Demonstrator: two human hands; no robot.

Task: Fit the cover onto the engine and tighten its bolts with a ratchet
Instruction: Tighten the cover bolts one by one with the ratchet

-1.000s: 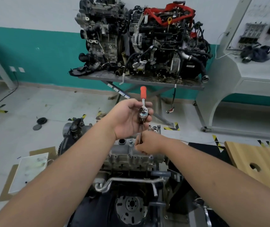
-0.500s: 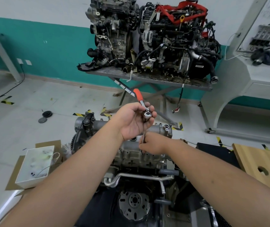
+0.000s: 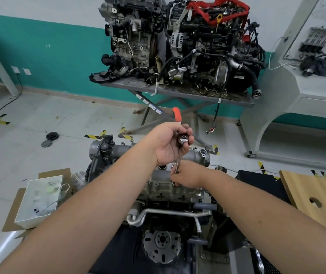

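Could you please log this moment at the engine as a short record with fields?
left hand: grips the ratchet head
ratchet: orange handle pointing away, extension bar running down to the cover
right hand: curled round the bar's lower end, steadying it
cover: seated on the engine
engine: in front of the person
bolt: hidden under the right hand
white box: on cardboard, left of the engine
wooden board: to the right
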